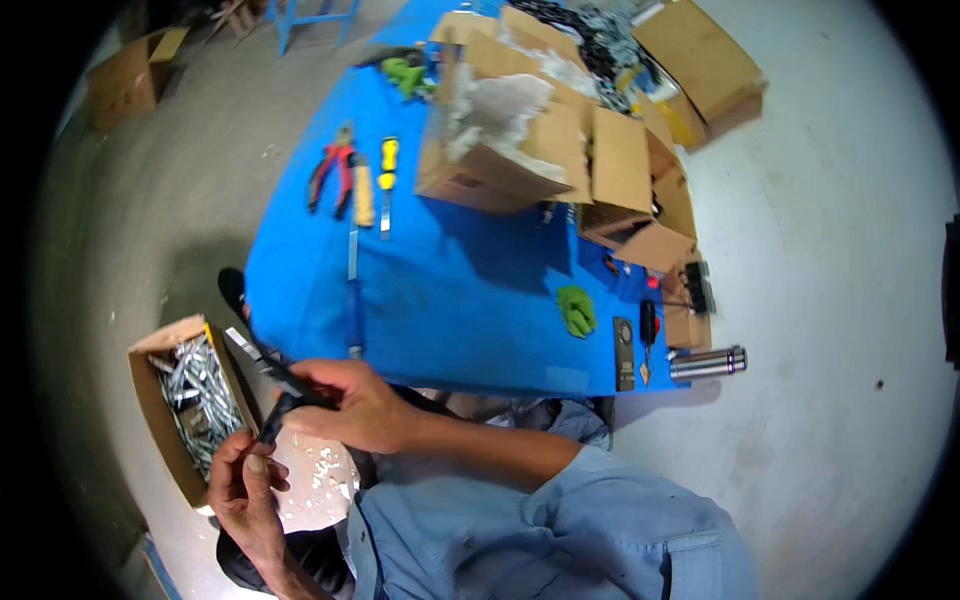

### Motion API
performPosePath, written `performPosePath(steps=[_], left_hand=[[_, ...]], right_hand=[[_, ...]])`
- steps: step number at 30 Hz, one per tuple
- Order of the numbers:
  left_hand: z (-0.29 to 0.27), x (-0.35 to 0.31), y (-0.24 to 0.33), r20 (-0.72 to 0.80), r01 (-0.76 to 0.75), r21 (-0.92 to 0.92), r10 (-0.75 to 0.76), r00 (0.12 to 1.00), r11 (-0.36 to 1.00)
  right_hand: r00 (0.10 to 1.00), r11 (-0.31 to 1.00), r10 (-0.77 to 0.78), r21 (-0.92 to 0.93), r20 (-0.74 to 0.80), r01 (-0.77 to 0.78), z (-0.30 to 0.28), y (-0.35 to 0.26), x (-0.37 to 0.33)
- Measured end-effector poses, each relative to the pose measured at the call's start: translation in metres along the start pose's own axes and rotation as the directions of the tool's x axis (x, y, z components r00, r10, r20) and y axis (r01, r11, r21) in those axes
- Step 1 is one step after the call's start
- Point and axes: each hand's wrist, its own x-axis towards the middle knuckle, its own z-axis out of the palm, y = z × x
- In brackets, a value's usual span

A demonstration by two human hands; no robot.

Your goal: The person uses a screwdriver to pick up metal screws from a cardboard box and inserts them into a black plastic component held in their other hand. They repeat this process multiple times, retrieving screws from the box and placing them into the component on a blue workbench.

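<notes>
My right hand (358, 405) is closed around a slim black tool (283, 384), which slants across the fingers. A silver strip sticks out of its upper left end; it has the look of a caliper, but blur hides the detail. Just below, my left hand (248, 495) has its fingers bent and pinched near the lower black end of that tool. What lies between those fingertips is too small and blurred to tell. Beside both hands, on the left, stands an open carton (160, 410) filled with many silver metal parts (203, 395).
On the blue table (450, 310) lie red-handled pliers (335, 175), a yellow-handled screwdriver (387, 180), a long file-like tool (354, 290) and a green cloth (576, 311). Cardboard boxes (500, 170) stand at the back. A steel flask (708, 364) lies at the right corner.
</notes>
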Motion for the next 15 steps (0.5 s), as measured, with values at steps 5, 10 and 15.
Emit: performPosePath(steps=[5,10,15], left_hand=[[0.039,-0.015,-0.007,0.111,0.063,0.157,-0.081,0.99,0.986],[0.051,-0.018,-0.015,0.176,0.08,0.239,-0.124,0.977,0.968],[0.059,-0.024,-0.016,0.118,0.086,0.312,-0.128,0.985,0.946]], right_hand=[[0.929,0.996,-0.046,0.052,-0.368,0.07,-0.081,-0.043,-0.095],[0.696,0.987,-0.137,-0.034,-0.705,0.16,-0.156,-0.067,-0.166],[0.326,0.906,-0.416,-0.354,-0.849,0.234,-0.248,-0.126,-0.21]])
